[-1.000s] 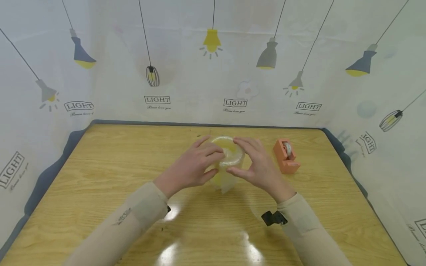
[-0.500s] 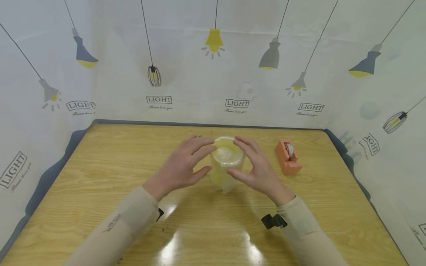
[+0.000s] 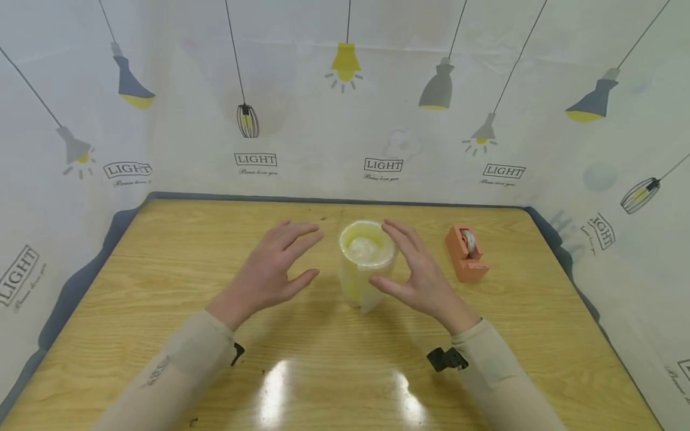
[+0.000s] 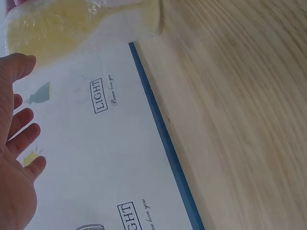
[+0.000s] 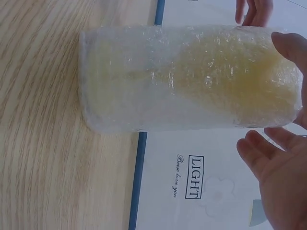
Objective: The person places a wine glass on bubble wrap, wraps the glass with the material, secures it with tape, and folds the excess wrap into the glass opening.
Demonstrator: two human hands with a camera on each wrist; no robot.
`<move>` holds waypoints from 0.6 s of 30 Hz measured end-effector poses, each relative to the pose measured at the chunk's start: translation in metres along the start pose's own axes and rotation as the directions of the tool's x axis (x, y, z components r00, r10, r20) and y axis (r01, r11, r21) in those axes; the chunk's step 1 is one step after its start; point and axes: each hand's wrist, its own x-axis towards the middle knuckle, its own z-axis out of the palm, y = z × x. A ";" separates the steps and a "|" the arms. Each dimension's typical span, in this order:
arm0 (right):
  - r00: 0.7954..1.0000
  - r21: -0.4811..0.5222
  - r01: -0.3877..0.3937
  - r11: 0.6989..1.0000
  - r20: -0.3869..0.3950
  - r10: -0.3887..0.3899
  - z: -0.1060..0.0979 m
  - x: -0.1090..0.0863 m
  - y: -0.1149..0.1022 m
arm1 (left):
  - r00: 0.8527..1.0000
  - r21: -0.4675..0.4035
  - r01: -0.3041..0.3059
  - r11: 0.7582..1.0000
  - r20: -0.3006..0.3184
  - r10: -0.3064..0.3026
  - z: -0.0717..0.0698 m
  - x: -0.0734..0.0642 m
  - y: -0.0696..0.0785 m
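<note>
A yellow goblet point(image 3: 362, 269) wrapped in clear bubble wrap stands upright on the table; its bowl, stem and foot show through the wrap in the right wrist view. My right hand point(image 3: 423, 275) curves round the upper right side, thumb point(image 5: 290, 48) on the near side and fingers point(image 5: 259, 148) on the far side. To the left, my left hand point(image 3: 269, 269) hangs in the air, fingers spread and relaxed, apart from the goblet. The left wrist view has this hand point(image 4: 17, 143) at its edge, holding nothing.
An orange tape dispenser point(image 3: 466, 254) with a roll of clear tape stands to the right of the right hand. The wooden table point(image 3: 334, 371) ends at a white printed curtain point(image 3: 318, 131) at the back and sides.
My left hand has come off the goblet's top and drawn away to the left, its fingers spreading. The right hand stays round the goblet, which has hardly moved.
</note>
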 end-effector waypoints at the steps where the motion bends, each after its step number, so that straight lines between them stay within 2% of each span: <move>1: 1.000 0.002 -0.004 1.000 0.006 0.004 0.000 0.000 0.001 | 1.000 0.005 0.005 1.000 -0.002 -0.005 -0.001 -0.002 -0.001; 5: 1.000 0.012 -0.025 1.000 0.014 0.025 -0.004 -0.003 0.006 | 0.999 0.038 0.043 0.998 0.012 -0.044 -0.003 -0.011 -0.005; 10: 0.999 0.011 0.008 1.000 -0.032 -0.007 -0.009 -0.008 0.017 | 0.994 0.087 0.101 0.991 0.028 -0.104 -0.007 -0.021 -0.011; 15: 0.996 -0.094 0.033 0.995 -0.079 -0.041 -0.015 -0.015 0.028 | 0.988 0.155 0.146 0.977 0.026 -0.152 -0.011 -0.030 -0.018; 18: 0.991 -0.164 0.056 0.985 -0.109 -0.075 -0.018 -0.018 0.035 | 0.980 0.207 0.181 0.961 0.045 -0.195 -0.013 -0.035 -0.020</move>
